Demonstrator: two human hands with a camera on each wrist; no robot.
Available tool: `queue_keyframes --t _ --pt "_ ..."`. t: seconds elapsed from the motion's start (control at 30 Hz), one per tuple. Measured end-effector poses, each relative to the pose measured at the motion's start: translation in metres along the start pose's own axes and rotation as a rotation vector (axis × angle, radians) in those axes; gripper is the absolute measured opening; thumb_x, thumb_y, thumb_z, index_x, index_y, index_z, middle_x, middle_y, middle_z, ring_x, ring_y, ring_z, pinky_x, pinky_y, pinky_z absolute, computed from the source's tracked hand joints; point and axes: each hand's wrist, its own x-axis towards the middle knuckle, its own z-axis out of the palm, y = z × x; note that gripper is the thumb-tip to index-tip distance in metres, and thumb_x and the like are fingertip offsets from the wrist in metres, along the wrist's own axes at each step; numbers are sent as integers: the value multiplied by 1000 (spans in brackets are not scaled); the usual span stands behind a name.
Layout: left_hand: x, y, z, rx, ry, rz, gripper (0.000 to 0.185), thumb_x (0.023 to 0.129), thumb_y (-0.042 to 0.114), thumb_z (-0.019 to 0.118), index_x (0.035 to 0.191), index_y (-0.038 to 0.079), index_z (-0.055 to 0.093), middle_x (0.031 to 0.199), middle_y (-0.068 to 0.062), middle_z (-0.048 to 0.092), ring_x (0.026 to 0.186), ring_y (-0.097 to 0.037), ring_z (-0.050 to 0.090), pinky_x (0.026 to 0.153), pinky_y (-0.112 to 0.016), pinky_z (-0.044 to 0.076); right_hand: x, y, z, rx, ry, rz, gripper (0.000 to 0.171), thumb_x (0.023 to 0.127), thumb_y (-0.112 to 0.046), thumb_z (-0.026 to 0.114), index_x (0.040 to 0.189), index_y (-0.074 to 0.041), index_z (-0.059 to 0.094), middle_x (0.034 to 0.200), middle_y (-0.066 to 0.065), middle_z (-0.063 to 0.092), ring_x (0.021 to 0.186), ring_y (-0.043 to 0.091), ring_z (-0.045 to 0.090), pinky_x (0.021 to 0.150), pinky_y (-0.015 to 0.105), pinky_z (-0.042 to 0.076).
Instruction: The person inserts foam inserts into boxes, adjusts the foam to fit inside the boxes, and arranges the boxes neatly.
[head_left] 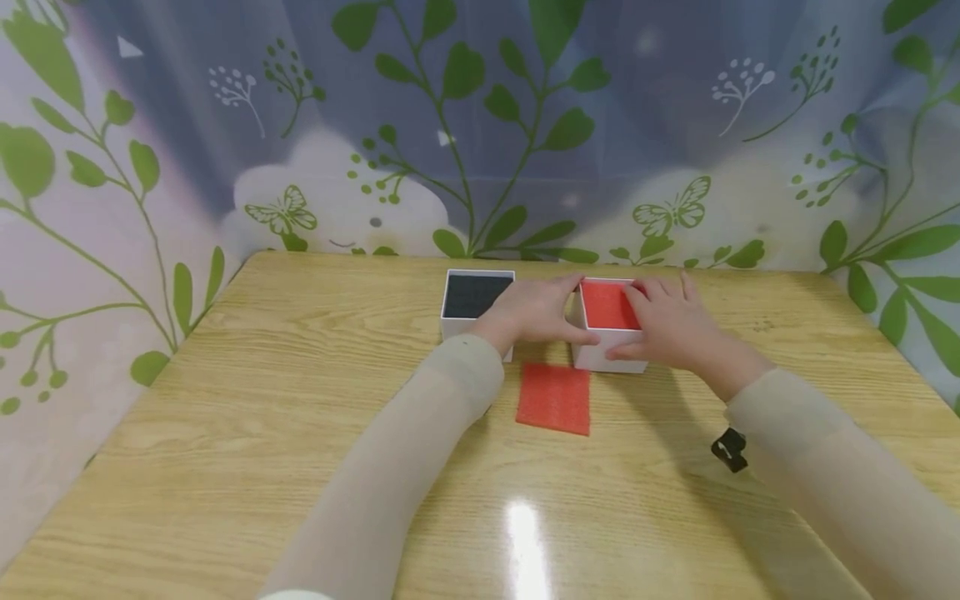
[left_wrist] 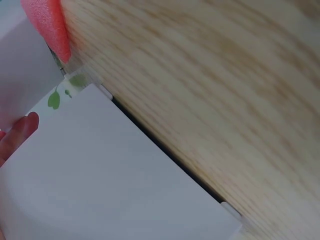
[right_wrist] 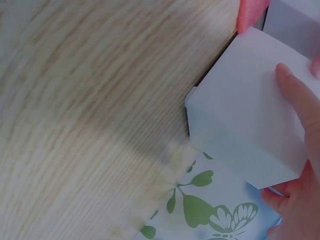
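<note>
Toward the back of the table stands a white box point(head_left: 611, 350) with red foam point(head_left: 606, 305) filling its top. My left hand point(head_left: 536, 312) spans this box's left side, thumb at the front corner and fingers at the back rim. From the right, my right hand point(head_left: 671, 321) grips the same box; its thumb point(right_wrist: 295, 92) lies along the front wall and its fingertips reach over the rim onto the foam. A second white box point(head_left: 452, 327), topped with black foam point(head_left: 474, 296), is partly hidden behind my left wrist. In front lies a flat red foam sheet point(head_left: 553, 398).
The boxes stand on a wood-grain table point(head_left: 262, 433), a narrow gap between them. Behind it hangs a curtain point(head_left: 495, 108) printed with leaves and butterflies. A black strap piece point(head_left: 729, 450) shows at my right sleeve.
</note>
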Motion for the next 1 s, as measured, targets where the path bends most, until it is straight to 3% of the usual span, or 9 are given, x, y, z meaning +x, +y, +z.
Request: queue_keyframes --t 0.33,0.47,0.67,0.83,0.9,1.0 --pt "1 -2 2 3 5 -8 100 74 75 52 151 21 17 141 9 43 118 -9 48 92 -30 40 -8 -1 -2 -69 -12 -27 89 77 -50 70 134 11 39 134 28 37 126 44 28 100 68 9" --pt "1 -1 1 0 1 0 102 73 76 52 151 20 17 140 10 43 119 -10 48 92 -30 40 -17 -4 -5 -74 40 -21 69 79 -40 72 125 7 52 126 25 48 121 43 37 100 67 12" --pt "0 1 -2 0 -7 -2 102 73 77 50 151 21 16 141 10 42 116 -9 49 87 -29 43 -30 -14 -9 -95 160 -39 25 80 -20 74 91 -1 64 92 15 60 96 40 54 99 65 21" --pt "0 0 -1 -18 -2 -8 102 72 77 50 151 22 16 142 10 41 114 -9 50 85 -28 43 -33 -18 -9 -161 222 -73 18 79 -16 74 85 -2 65 88 13 62 90 37 58 97 60 28" --pt "0 0 -1 -26 -6 -10 102 72 77 50 151 22 16 143 9 40 113 -9 51 83 -28 44 -35 -21 -6 -154 262 -98 17 79 -13 74 86 -1 65 88 13 62 87 34 59 92 54 36" --pt "1 0 0 -28 0 -6 103 72 78 51 151 22 17 142 9 41 108 -8 52 78 -26 44 -37 -23 0 -98 320 -122 15 78 -8 73 88 -1 64 87 12 58 80 29 59 74 44 48"
